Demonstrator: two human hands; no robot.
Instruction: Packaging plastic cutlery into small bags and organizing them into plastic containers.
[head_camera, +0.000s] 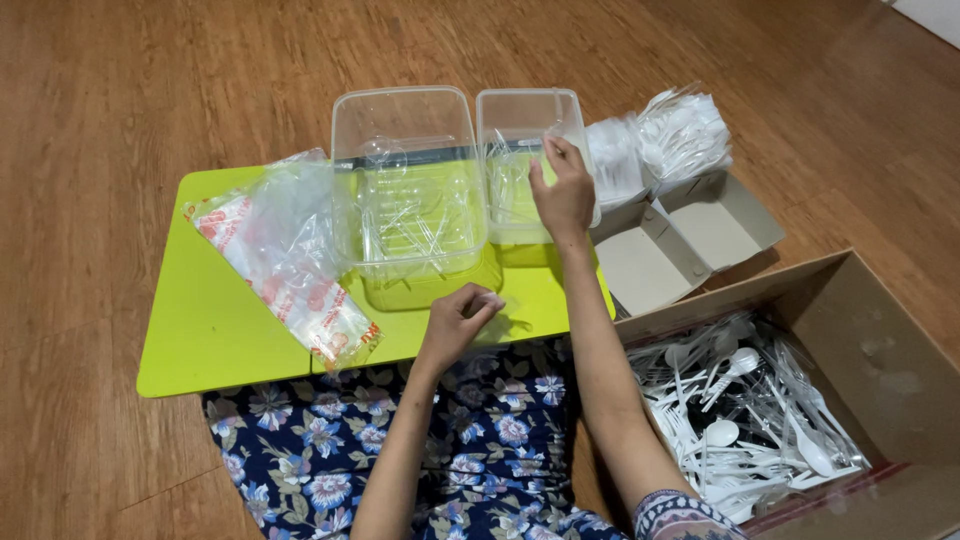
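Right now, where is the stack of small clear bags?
In the head view the stack of small clear bags lies on the left part of the lime-green table, just left of the larger clear container and away from both hands.

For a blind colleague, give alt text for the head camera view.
A person's right hand reaches into a clear tub on a lime-green table; the left hand pinches a clear bag. A box of plastic cutlery sits right.

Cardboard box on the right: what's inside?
The cardboard box holds a loose heap of white plastic spoons and forks, some wrapped in clear film. The box floor under the heap is covered, so how deep the pile goes cannot be seen.
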